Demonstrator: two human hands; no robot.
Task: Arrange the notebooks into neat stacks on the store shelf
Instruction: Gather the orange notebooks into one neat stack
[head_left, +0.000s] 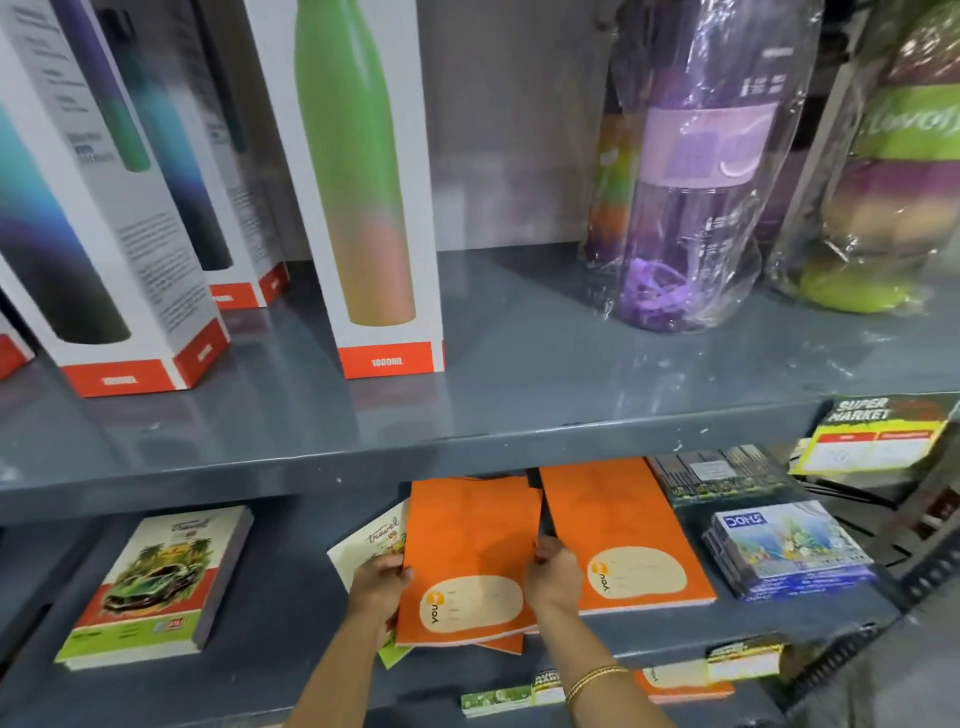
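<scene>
On the lower grey shelf (270, 613) lies a loose pile of orange notebooks (467, 551), slightly fanned, on top of a cream "travel" notebook (376, 540). My left hand (376, 582) grips the pile's left edge. My right hand (553, 574) holds its right edge. A second orange notebook stack (618, 525) lies flat just to the right, touching my right hand. Farther left sits a neat stack of green-car notebooks (156, 582).
Blue-covered books (784, 545) and dark books (717, 475) lie at the right of the lower shelf. The upper shelf (519, 415) overhangs, carrying boxed bottles (374, 197) and bagged purple bottles (691, 182). A price tag (872, 436) hangs at right.
</scene>
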